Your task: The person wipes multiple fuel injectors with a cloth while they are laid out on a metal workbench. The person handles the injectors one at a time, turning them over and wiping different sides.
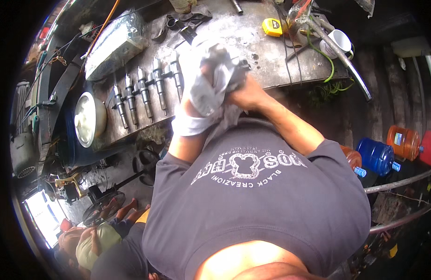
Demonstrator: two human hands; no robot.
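Observation:
My left hand (207, 72) is closed and mostly covered by a pale grey rag (206, 95), with brightness and motion blur hiding its fingers. Pressed against it, my right hand (246, 93) is closed round the rag's folds. A dark, metallic-looking bit (241, 66) shows at the top of the right hand; what it belongs to is hidden. Left of the hands, several metal fuel injectors (144, 91) lie side by side in a row on the workbench (243, 32). Just beyond the hands, a dark strap-like cloth (190, 23) lies on the bench.
A plastic-wrapped box (117, 46) and a white-lidded bowl (87, 119) stand at the left. On the right are a yellow tape measure (272, 27), a white mug (338, 43), a metal pipe (341, 60) and green tubing (325, 77). Water jugs (375, 154) stand lower right; people (91, 242) sit lower left.

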